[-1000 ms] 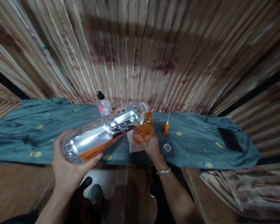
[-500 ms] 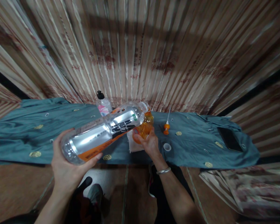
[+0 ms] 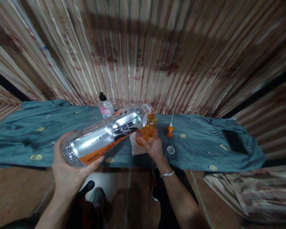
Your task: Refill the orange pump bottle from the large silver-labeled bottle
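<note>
Head view, and hardly anything's shifted this past second: your bottles are staying lined up, mouths close together. Your left hand point(image 3: 68, 171), fingers curled wide round its base, has the big clear plastic bottle with a silver-and-orange label point(image 3: 95, 140), neck toward two o'clock. Your right hand point(image 3: 154, 147) is closed round the small translucent orange bottle point(image 3: 152, 122), just below centre, glossy, fill level unclear. From there, the orange pump top point(image 3: 170, 131) sits at three o'clock.
</note>
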`<state>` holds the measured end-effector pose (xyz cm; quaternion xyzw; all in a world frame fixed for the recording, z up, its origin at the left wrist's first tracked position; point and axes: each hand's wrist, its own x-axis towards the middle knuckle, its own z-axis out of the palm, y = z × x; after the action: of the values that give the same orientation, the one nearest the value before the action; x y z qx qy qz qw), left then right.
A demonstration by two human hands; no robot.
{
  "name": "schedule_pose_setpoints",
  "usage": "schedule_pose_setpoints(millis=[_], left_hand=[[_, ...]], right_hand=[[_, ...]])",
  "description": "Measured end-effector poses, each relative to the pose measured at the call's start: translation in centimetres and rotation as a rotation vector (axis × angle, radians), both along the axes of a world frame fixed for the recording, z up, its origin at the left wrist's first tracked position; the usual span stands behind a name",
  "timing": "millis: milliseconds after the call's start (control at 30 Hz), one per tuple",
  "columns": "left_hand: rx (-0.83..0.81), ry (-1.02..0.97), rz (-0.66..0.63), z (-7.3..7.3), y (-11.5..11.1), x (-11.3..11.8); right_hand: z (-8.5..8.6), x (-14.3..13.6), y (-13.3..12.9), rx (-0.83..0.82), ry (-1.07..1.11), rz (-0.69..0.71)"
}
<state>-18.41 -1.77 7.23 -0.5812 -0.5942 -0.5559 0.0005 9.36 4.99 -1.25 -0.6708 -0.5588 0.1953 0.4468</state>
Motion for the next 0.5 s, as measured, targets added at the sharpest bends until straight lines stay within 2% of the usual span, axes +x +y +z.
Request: schedule_pose_setpoints(millis=[233, 500], left_hand=[[-0.004, -0.010, 0.006, 0.19, -0.04, 0.13], [-0.012, -0.019, -0.005, 0.17, -0.04, 0.10]], right_hand=[[0.51, -0.15, -0.08, -0.024, 0.026, 0.003], [0.35, -0.05, -0.05, -0.020, 0.014, 0.009]])
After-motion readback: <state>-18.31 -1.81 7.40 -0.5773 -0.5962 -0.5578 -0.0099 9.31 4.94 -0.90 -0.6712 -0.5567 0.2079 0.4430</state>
